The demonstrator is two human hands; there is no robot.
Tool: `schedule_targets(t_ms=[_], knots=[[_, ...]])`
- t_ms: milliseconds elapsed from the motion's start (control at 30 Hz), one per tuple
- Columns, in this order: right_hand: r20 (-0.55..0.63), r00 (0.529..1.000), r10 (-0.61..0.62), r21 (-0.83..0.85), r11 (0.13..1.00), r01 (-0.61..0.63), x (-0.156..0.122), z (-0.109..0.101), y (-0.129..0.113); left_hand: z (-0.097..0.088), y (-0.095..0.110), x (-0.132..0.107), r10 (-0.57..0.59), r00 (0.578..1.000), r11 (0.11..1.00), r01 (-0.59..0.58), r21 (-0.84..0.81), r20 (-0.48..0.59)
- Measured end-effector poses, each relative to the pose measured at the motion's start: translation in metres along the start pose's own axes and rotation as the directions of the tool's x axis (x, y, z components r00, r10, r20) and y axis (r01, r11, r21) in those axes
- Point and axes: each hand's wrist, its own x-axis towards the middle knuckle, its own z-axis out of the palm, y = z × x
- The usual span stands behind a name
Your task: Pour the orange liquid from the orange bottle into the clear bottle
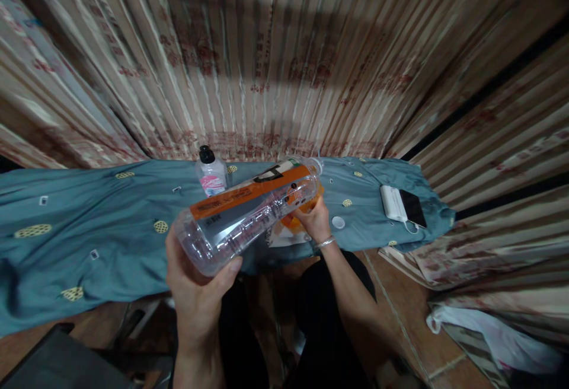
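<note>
My left hand [195, 294] grips the base of a large clear plastic bottle [240, 217] with an orange and grey label. The bottle is tilted, its uncapped-looking neck up and to the right. Below that neck, my right hand [315, 222] is closed on an orange object [291, 223], mostly hidden behind the bottle, so its kind is unclear. A small round white cap [338, 222] lies on the cloth just right of my right hand. Behind the large bottle stands a clear bottle with a black top [210, 171] and a pink label.
A teal cloth with pineapple prints [111, 217] covers the long narrow table. At its right end lie a white power bank [392, 202] and a dark phone [412, 208], joined by a cable. Patterned curtains [275, 69] hang behind. A dark chair [66, 359] stands lower left.
</note>
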Motion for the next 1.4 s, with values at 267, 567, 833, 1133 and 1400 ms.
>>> schedule_targets(t_ms=[267,567,833,1133,1400], knots=[[0.013,1.000,0.022,0.014,1.000,-0.022,0.0004,-0.0010,-0.0010,0.0000,0.0005,0.0003,-0.028,1.000,0.996,0.028,-0.080,0.003],[0.006,1.000,-0.001,0.010,1.000,0.001,0.0003,-0.0002,-0.0008,-0.0002,-0.0011,0.0005,-0.027,1.000,0.998,0.026,-0.053,-0.005],[0.002,1.000,0.014,0.029,0.999,-0.014,0.0006,-0.0001,-0.0020,-0.0008,-0.0025,0.0003,-0.019,1.000,0.998,0.018,-0.064,-0.005],[0.005,1.000,0.016,0.034,0.999,-0.016,0.0011,-0.0007,-0.0029,-0.0014,-0.0030,0.0009,-0.027,1.000,0.998,0.027,-0.058,0.000],[0.001,1.000,0.002,0.018,1.000,-0.002,0.0008,0.0001,-0.0008,-0.0011,-0.0016,0.0003,-0.026,1.000,0.997,0.025,-0.073,-0.008]])
